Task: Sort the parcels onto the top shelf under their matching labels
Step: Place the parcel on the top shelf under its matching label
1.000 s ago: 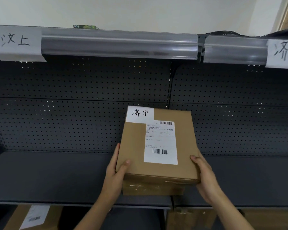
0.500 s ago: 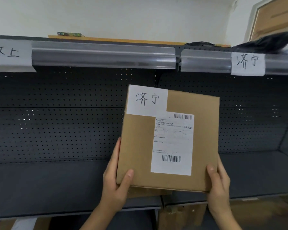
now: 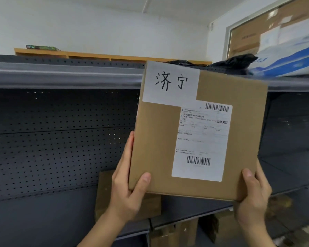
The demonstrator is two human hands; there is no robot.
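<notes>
A flat brown cardboard parcel (image 3: 157, 139) carries a white tag reading 济宁 and a shipping label with barcodes. I hold it up in front of the top shelf rail (image 3: 66, 75), its upper edge level with that rail. My left hand (image 3: 130, 189) grips its lower left corner, thumb on the front. My right hand (image 3: 253, 195) grips the lower right corner. The parcel hides the shelf label behind it. A second brown parcel (image 3: 103, 189) lies on the middle shelf, below and behind the held one.
A black bag (image 3: 234, 63) and a blue-and-white packet (image 3: 285, 63) lie on the top shelf at the right. A wooden rack (image 3: 78, 55) stands behind the shelf. More cardboard boxes (image 3: 175, 232) sit on the lowest level under the middle shelf (image 3: 43, 220).
Both hands have lifted the parcel up and to the right, from the middle shelf to the height of the top rail. My view has turned right and upward.
</notes>
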